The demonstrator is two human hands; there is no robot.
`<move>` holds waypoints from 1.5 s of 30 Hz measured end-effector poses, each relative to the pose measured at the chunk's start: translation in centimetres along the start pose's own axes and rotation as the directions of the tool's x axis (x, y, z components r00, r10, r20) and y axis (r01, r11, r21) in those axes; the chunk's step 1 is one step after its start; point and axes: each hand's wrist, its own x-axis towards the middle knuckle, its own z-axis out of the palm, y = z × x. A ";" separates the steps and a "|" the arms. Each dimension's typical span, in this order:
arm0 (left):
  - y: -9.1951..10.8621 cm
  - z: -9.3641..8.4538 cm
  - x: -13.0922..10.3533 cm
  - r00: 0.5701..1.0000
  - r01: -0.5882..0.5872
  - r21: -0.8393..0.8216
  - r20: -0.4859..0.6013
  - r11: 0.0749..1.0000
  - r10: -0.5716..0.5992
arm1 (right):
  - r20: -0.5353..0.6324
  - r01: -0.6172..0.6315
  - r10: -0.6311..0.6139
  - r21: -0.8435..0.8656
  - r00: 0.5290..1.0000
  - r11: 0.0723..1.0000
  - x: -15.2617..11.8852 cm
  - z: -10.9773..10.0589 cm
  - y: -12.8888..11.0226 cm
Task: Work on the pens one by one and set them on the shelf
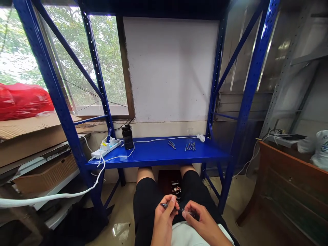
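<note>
Over my lap, my left hand (166, 213) is closed around a slim dark pen (164, 205), one end poking out to the left past the fingers. My right hand (198, 217) pinches the pen's other stretch, just to the right. Whether it is one whole pen or two separate parts I cannot tell, as fingers cover the middle. Beyond the hands, on the blue shelf (151, 155), lie a small group of pens (172, 145) and, to its right, a row of several pens (190, 146).
A dark bottle (127, 136) stands at the shelf's left beside a white power strip (106, 149) with trailing cables. Crumpled white tissue (201, 138) sits at the back right. Blue posts (247, 102) frame both sides. A wooden desk (294, 177) stands to the right.
</note>
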 end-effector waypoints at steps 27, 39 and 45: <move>-0.2 -0.1 0.3 0.999 0.036 -0.006 -0.012 0.999 -0.036 | -0.005 0.021 -0.022 -0.022 1.000 1.000 0.1 0.1 1.9; -0.2 -0.2 0.3 0.999 0.040 -0.010 -0.011 0.999 -0.041 | 0.003 0.004 -0.004 -0.025 1.000 1.000 -0.3 0.0 0.5; -0.2 -0.1 0.0 1.000 0.018 -0.005 -0.003 1.000 -0.018 | 0.009 0.012 -0.012 -0.012 1.000 1.000 -0.2 0.0 0.4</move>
